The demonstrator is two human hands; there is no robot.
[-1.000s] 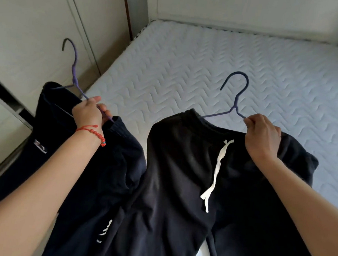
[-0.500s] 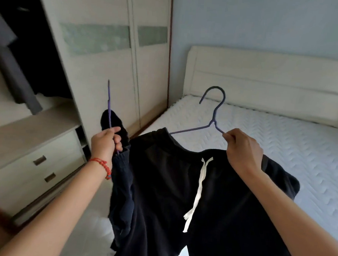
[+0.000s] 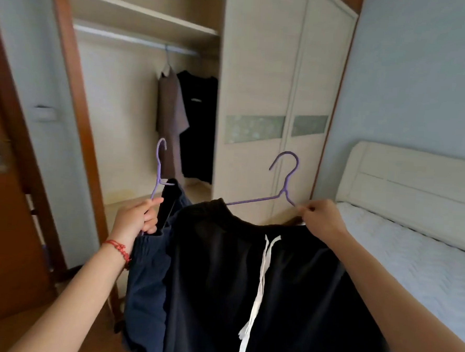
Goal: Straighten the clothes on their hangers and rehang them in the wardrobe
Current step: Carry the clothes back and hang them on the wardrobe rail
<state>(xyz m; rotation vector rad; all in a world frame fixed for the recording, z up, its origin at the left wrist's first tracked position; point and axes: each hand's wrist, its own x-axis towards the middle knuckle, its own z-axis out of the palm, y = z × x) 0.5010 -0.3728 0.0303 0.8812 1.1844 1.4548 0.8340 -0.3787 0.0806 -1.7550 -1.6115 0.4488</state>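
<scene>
Left hand [image 3: 137,219] gripping hanger [image 3: 159,168] with navy garment [image 3: 149,274]; right hand [image 3: 322,218] pinching second hanger [image 3: 287,179] carrying black trousers [image 3: 220,270]

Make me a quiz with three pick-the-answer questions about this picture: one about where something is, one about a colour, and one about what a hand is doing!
1. Where does the grey shirt hang?
A. on the wardrobe rail
B. on the bed
C. on the door handle

2. What colour is the drawstring on the black trousers?
A. red
B. white
C. green

3. What is the right hand doing?
A. hanging idle
B. pressing flat on the bed
C. pinching the purple hanger

Answers:
1. A, its hanger hooks over the rail inside the open wardrobe.
2. B, the cord shows pale white against the dark cloth.
3. C, its fingers close on the hanger's arm, which carries the trousers.
</scene>
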